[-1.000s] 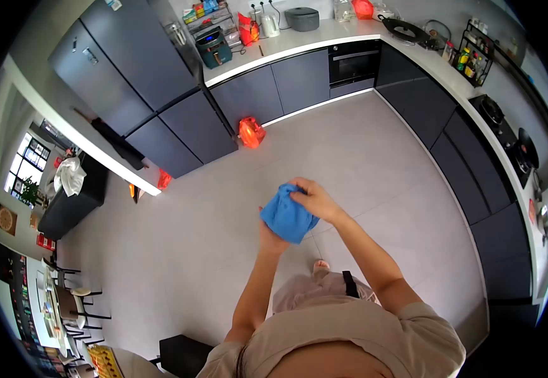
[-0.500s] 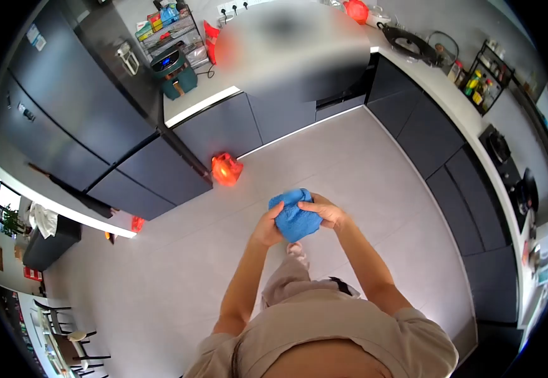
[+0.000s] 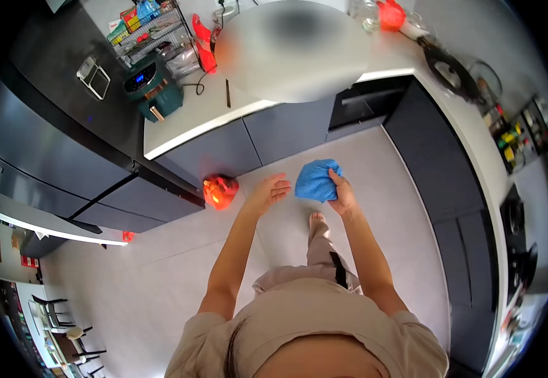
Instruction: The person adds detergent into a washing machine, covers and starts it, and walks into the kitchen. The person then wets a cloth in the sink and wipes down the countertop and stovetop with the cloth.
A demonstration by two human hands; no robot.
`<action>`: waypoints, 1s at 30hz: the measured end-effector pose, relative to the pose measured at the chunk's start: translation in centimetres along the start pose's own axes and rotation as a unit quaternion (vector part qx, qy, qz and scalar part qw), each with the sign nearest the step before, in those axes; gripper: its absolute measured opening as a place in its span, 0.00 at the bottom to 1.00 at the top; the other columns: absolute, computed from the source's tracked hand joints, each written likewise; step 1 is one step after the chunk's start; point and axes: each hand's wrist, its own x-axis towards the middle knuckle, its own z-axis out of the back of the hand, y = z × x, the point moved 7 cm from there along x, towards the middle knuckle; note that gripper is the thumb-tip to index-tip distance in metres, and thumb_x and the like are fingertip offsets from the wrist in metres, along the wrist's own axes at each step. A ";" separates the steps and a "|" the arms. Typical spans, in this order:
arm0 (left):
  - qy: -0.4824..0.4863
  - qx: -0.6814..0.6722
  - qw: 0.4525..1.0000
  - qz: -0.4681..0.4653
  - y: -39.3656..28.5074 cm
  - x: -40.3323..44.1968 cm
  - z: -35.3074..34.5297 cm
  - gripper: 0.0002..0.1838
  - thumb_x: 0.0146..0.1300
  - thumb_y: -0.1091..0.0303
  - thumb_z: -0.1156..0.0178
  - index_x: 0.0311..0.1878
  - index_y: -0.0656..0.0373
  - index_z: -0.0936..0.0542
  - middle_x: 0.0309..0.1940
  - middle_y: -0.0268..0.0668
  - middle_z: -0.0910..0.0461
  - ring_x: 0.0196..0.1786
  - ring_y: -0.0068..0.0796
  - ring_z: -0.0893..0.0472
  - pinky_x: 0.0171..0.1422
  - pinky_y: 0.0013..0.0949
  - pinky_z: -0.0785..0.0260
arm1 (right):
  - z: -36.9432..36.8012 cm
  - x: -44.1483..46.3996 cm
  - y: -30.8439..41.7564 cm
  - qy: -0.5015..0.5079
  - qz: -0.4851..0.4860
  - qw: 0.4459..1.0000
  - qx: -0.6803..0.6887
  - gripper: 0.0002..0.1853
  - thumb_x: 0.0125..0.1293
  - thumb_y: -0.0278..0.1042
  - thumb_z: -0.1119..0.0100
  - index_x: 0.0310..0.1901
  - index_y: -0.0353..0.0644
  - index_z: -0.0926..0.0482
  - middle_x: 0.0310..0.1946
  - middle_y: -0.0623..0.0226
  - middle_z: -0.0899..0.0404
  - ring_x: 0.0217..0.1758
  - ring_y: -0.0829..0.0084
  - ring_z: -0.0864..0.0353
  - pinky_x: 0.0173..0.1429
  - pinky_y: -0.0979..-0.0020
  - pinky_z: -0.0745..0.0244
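A folded blue cloth (image 3: 315, 181) is held up over the floor by my right hand (image 3: 342, 192), its thumb on top and the other fingers underneath. To the left of the cloth, my left hand (image 3: 269, 193) is apart from it, fingers stretched out and holding nothing. The counter (image 3: 214, 113) lies ahead of both hands, with dark grey cabinet doors below. A large blurred oval hides part of the countertop.
A red plastic bag (image 3: 220, 191) sits on the floor by the cabinets. A green air fryer (image 3: 154, 88) and a wire rack (image 3: 160, 38) stand on the counter at left. The fridge (image 3: 41, 138) is at far left; a black pan (image 3: 448, 68) rests on the right counter.
My left hand has let go of the blue cloth and moved left. My right hand keeps the cloth, now slightly farther forward. The view has moved nearer the counter.
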 end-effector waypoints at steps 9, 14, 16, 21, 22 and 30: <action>-0.215 -0.041 0.970 -0.108 -10.4 15.1 7.6 0.17 0.66 0.60 0.45 0.53 0.60 0.25 0.44 0.34 0.23 0.47 0.28 0.23 0.53 0.30 0.31 | -2.2 26.7 13.6 -0.067 0.141 0.959 -0.235 0.16 0.68 0.37 0.45 0.52 0.37 0.25 0.41 0.67 0.20 0.39 0.74 0.20 0.43 0.72 0.24; -0.381 0.154 0.901 -0.140 -15.8 21.2 15.4 0.16 0.64 0.62 0.45 0.50 0.61 0.22 0.41 0.36 0.22 0.44 0.28 0.22 0.50 0.30 0.30 | -11.8 37.4 14.1 -0.049 0.200 0.799 -0.566 0.20 0.65 0.34 0.44 0.57 0.40 0.29 0.40 0.61 0.22 0.41 0.73 0.23 0.47 0.71 0.28; -0.417 0.320 0.836 -0.155 -18.3 23.6 18.9 0.17 0.64 0.63 0.45 0.51 0.63 0.22 0.42 0.40 0.21 0.45 0.32 0.21 0.50 0.33 0.29 | -13.7 42.2 10.9 0.000 0.297 0.741 -0.602 0.19 0.64 0.32 0.44 0.56 0.41 0.28 0.43 0.59 0.22 0.44 0.65 0.23 0.49 0.71 0.29; -0.481 0.442 0.719 -0.236 -24.7 29.8 23.1 0.16 0.60 0.69 0.45 0.51 0.66 0.24 0.48 0.49 0.22 0.53 0.47 0.24 0.57 0.43 0.33 | -15.6 49.8 -1.8 0.161 0.289 0.489 -0.807 0.30 0.52 0.31 0.35 0.60 0.48 0.29 0.62 0.59 0.32 0.68 0.51 0.41 0.62 0.52 0.37; -0.477 0.475 0.703 -0.229 -25.8 30.9 23.7 0.17 0.59 0.71 0.44 0.52 0.66 0.25 0.48 0.50 0.23 0.54 0.47 0.25 0.58 0.43 0.33 | -17.5 48.2 -2.5 0.183 0.329 0.419 -0.827 0.30 0.50 0.35 0.33 0.58 0.49 0.26 0.63 0.65 0.33 0.68 0.54 0.40 0.61 0.53 0.37; -0.462 0.551 0.688 -0.091 -28.1 34.0 26.3 0.21 0.52 0.73 0.41 0.52 0.62 0.27 0.44 0.48 0.26 0.48 0.49 0.25 0.52 0.45 0.30 | -21.4 52.0 -5.7 0.445 0.274 0.375 -0.765 0.33 0.51 0.36 0.34 0.61 0.50 0.30 0.68 0.68 0.40 0.72 0.59 0.46 0.72 0.54 0.45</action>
